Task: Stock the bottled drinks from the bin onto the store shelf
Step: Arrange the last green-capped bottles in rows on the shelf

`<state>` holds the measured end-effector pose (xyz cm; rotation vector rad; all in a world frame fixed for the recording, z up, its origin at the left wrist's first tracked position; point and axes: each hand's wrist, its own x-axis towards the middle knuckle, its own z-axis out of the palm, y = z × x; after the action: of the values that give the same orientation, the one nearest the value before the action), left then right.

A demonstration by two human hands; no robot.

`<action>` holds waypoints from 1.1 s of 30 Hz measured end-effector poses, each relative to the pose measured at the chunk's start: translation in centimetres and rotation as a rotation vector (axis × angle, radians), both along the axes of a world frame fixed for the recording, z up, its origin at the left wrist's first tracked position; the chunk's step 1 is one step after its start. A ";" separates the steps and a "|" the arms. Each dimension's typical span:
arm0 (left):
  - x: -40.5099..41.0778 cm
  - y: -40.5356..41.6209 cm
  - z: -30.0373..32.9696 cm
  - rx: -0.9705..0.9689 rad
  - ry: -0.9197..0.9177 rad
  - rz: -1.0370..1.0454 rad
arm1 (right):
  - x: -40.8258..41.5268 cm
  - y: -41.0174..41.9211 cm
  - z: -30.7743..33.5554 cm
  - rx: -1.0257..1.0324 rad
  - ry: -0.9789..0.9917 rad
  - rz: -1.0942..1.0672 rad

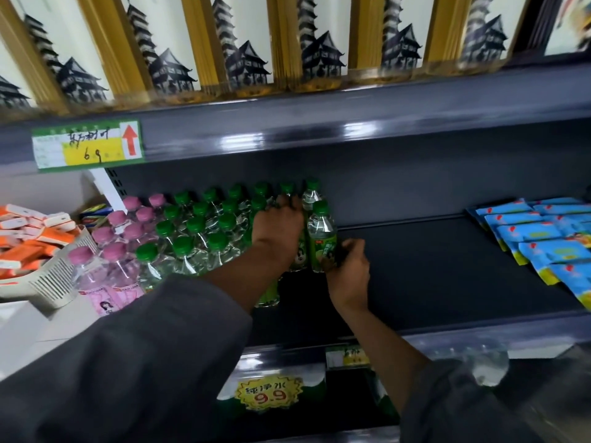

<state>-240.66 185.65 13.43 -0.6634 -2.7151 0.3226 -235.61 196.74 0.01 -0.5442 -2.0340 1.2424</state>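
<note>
Green-capped bottles (204, 231), pink-capped bottles (121, 231)

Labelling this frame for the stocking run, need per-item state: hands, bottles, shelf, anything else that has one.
left hand: resting on the green-capped bottle tops, fingers curled over them
right hand: gripping the green-label bottle
green-label bottle: upright, capped, on the shelf
green-capped bottles: upright, capped, in rows
pink-capped bottles: upright, capped
shelf: bare right of the bottles
blue packets: lying stacked, overlapping
</note>
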 end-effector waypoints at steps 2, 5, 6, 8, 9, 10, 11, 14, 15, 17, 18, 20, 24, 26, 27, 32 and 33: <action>-0.4 0.2 0.1 -0.005 -0.004 0.013 | 0.1 -0.5 -0.6 0.040 0.013 -0.011; -1.5 0.9 0.1 -0.009 0.003 0.005 | -0.5 -0.2 -1.0 0.062 -0.020 0.045; -1.8 1.1 0.2 -0.017 0.008 0.002 | -0.7 0.0 -1.0 0.059 -0.031 0.067; -2.3 1.3 0.3 -0.037 0.014 -0.002 | -0.9 0.1 -1.1 0.065 -0.033 0.104; -2.4 1.4 0.4 -0.043 0.012 -0.004 | -1.0 0.0 -1.3 0.076 -0.031 0.119; -2.6 1.5 0.4 -0.046 0.009 -0.005 | -1.1 0.0 -1.6 0.088 -0.034 0.133; -2.7 1.6 0.4 -0.046 0.003 -0.006 | -1.3 0.0 -1.8 0.099 -0.047 0.148; -3.1 2.0 0.4 -0.037 -0.014 0.001 | -1.7 0.1 -2.4 0.137 -0.110 0.188; -3.1 2.2 0.3 -0.029 -0.015 0.007 | -1.9 0.1 -2.6 0.164 -0.131 0.192; -3.1 2.5 0.1 -0.014 -0.021 0.013 | -2.1 0.2 -2.6 0.208 -0.159 0.191; -3.1 2.6 0.0 -0.012 -0.025 0.013 | -2.2 0.3 -2.7 0.223 -0.165 0.193; -3.0 2.6 0.0 -0.016 -0.029 0.005 | -2.2 0.3 -2.7 0.244 -0.174 0.193; -2.5 2.2 0.0 -0.004 -0.040 -0.003 | -2.1 0.4 -2.8 0.240 -0.198 0.186; -2.0 1.9 -0.1 0.024 -0.046 -0.013 | -2.0 0.4 -2.7 0.237 -0.208 0.190; -1.7 1.7 -0.1 0.042 -0.052 -0.025 | -2.0 0.4 -2.6 0.232 -0.211 0.194; 0.0 0.1 0.1 0.022 -0.006 -0.109 | -1.5 0.1 -2.2 0.220 -0.241 0.216; 0.2 -0.3 0.1 -0.005 0.028 -0.129 | -1.3 -0.1 -2.0 0.210 -0.243 0.220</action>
<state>-240.45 185.35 13.57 -0.8251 -2.6309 0.3047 -236.92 196.67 -2.01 -0.3950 -2.4500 1.1094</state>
